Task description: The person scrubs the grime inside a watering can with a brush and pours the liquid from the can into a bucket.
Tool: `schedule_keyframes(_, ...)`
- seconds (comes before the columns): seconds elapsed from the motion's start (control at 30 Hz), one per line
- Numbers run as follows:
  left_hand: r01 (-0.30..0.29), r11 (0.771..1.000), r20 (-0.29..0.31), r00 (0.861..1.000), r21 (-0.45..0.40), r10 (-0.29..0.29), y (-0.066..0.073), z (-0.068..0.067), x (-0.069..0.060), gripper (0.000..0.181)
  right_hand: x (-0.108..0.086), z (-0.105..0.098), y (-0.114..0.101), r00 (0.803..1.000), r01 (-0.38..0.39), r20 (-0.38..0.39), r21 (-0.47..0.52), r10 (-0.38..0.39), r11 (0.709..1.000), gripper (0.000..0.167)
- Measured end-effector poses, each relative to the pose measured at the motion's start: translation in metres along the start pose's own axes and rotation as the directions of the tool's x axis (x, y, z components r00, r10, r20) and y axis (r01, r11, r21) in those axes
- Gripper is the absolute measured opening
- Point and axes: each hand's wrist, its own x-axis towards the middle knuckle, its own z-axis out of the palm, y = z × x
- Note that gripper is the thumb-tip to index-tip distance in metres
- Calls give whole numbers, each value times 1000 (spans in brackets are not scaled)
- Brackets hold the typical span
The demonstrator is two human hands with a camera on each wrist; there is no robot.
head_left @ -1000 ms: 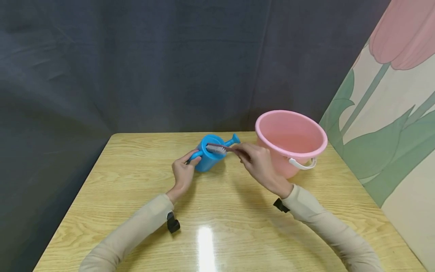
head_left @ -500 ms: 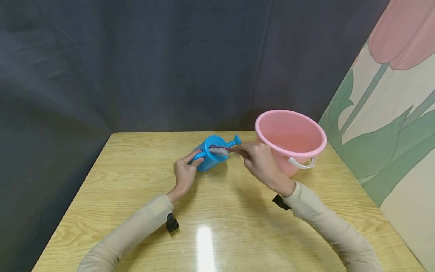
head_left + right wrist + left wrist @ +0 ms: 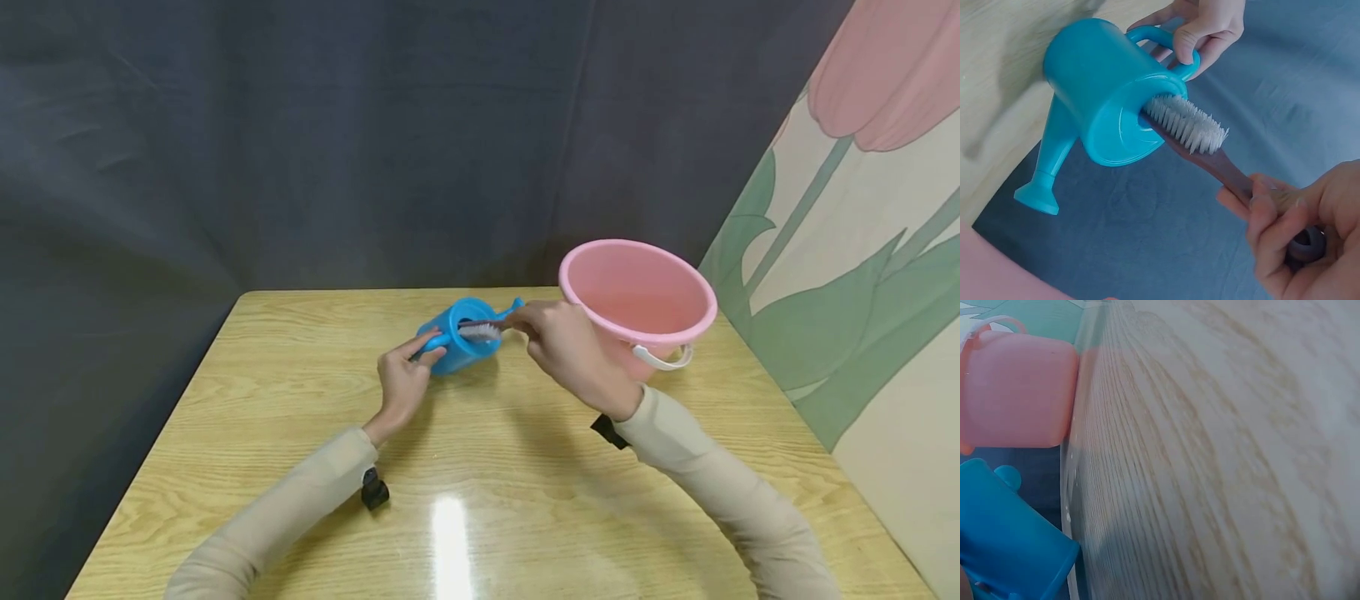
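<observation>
While a dark curtain (image 3: 337, 150) hangs across the back, a wood-grained counter (image 3: 555, 517) fills the lower part of the head view, a bright streak of light reflected near its front. On the right stands a wall (image 3: 900, 367) painted with a pink tulip and green leaves. Near the counter's far right corner sits a pink bucket (image 3: 622, 271), its white handle (image 3: 662, 365) lowered against the near side.

Left of the bucket, toward the counter's far edge, is a blue watering can (image 3: 1100, 94), tilted so that its mouth faces up and to the right. Its spout points right, toward the bucket. The left hand (image 3: 403, 377) has its fingers curled round the can's handle, on the side opposite the spout. Whether the base touches the counter, I cannot tell.

The right hand (image 3: 573, 354) is closed round the grip of a brown brush (image 3: 1204, 156). In the head view the brush's long axis runs nearly sideways, its tip inside the can's mouth and its white bristles turned toward the person.
</observation>
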Motion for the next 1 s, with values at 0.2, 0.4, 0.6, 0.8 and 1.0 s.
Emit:
schedule_keyframes(0.2,-10,1000,-11,1000,3,10,1,-2,0,29,7,1,-5,1000,-21,12,-35,22,999,29)
schedule_keyframes(0.4,2,1000,-1,1000,15,-2,0,-2,0,30,13,-1,-9,999,-22,30,-54,24,998,35)
schedule_keyframes(0.6,-22,1000,14,1000,18,22,0,0,-1,29,15,2,-8,999,-42,30,-69,45,997,39)
schedule_keyframes(0.8,-21,999,15,1000,32,21,0,-1,-1,30,15,6,-3,998,-68,8,-23,69,997,31)
schedule_keyframes(1.0,-17,999,6,1000,42,16,2,-1,0,30,17,6,-5,996,-83,16,-33,84,996,28)
